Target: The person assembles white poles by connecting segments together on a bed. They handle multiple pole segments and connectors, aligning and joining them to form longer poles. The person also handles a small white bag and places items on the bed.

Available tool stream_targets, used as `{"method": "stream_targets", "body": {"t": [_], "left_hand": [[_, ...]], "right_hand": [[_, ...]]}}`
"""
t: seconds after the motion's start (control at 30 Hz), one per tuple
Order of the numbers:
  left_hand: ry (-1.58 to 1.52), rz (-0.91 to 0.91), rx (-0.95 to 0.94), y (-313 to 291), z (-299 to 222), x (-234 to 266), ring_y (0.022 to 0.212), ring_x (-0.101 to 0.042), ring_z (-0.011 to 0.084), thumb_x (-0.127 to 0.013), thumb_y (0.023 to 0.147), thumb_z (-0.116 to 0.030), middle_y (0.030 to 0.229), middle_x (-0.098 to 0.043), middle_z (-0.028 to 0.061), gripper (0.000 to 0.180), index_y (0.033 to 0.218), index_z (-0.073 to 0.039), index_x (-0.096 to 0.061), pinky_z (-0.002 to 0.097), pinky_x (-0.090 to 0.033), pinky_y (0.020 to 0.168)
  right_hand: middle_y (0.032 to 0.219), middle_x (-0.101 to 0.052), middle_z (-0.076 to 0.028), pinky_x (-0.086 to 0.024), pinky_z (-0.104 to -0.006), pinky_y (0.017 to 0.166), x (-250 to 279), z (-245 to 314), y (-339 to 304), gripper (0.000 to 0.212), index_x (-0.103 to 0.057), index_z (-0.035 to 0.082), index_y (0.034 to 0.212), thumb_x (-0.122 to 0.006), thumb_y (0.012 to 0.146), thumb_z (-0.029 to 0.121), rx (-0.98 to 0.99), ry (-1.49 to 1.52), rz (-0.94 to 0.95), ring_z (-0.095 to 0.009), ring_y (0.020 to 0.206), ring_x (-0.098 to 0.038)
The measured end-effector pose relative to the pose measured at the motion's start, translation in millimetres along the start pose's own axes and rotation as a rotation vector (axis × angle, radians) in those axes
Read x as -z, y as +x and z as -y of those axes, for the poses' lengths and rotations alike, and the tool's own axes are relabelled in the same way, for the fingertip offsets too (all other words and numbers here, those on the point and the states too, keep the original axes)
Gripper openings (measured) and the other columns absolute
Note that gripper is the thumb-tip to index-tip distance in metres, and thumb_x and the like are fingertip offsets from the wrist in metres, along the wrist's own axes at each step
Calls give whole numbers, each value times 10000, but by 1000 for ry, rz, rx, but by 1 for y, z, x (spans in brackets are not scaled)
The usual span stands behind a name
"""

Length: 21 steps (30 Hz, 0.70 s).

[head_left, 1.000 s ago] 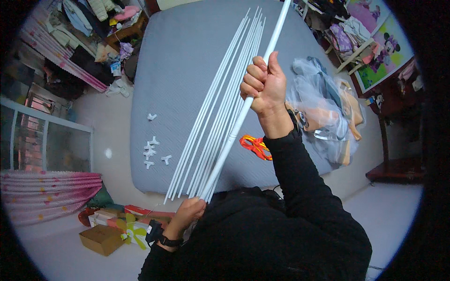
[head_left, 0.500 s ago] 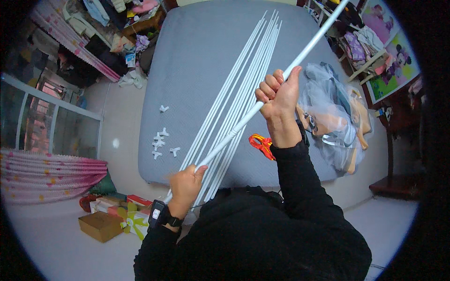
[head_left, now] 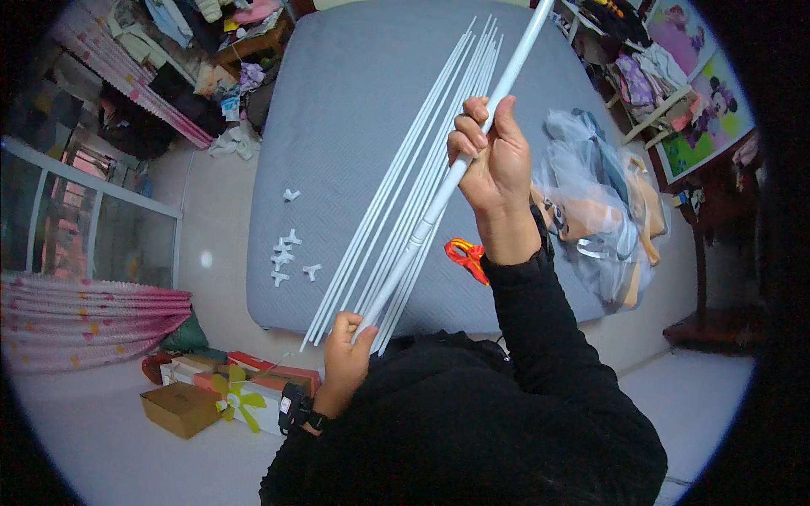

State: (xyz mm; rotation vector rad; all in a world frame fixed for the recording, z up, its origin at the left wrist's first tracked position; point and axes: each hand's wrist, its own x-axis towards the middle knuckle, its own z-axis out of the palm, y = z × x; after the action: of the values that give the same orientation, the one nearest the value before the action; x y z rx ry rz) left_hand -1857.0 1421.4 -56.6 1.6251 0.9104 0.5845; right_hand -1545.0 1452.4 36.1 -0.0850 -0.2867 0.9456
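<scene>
About six white branched plastic connectors lie on the grey quilted bed; the left hand clasps one thick white pole, slanted over thin white rods I can't count; the right hand, palm up, clasps it higher.

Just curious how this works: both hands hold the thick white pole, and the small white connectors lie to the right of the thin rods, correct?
One slip: the small white connectors lie to the left of the thin rods, as the head view shows.
</scene>
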Motion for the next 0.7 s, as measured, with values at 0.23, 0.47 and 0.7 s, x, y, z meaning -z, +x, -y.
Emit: {"method": "stream_targets", "body": {"t": [0.23, 0.47, 0.7], "left_hand": [[127, 56, 90, -3, -7, 13, 608, -421, 29, -531, 925, -122, 671, -495, -23, 109, 899, -21, -499, 193, -334, 535], [-132, 200, 229, -2, -14, 7, 585, -389, 27, -518, 942, -177, 633, -469, -29, 179, 874, -14, -544, 197, -307, 513], [314, 46, 35, -3, -20, 4, 610, -511, 151, -557, 919, -243, 646, -544, 71, 242, 857, -9, -552, 295, -402, 545]], "right_hand": [[761, -434, -7, -373, -243, 552, 19, -6, -3, 333, -440, 80, 921, -349, 991, 392, -41, 121, -99, -107, 599, -393], [707, -418, 1, -336, -219, 471, 19, 4, -4, 315, -438, 81, 923, -337, 1003, 370, -20, 115, -119, -88, 535, -366], [710, -419, 1, -344, -216, 482, 17, 8, -1, 330, -438, 74, 914, -358, 994, 384, -33, 119, -151, -84, 548, -375]]}}
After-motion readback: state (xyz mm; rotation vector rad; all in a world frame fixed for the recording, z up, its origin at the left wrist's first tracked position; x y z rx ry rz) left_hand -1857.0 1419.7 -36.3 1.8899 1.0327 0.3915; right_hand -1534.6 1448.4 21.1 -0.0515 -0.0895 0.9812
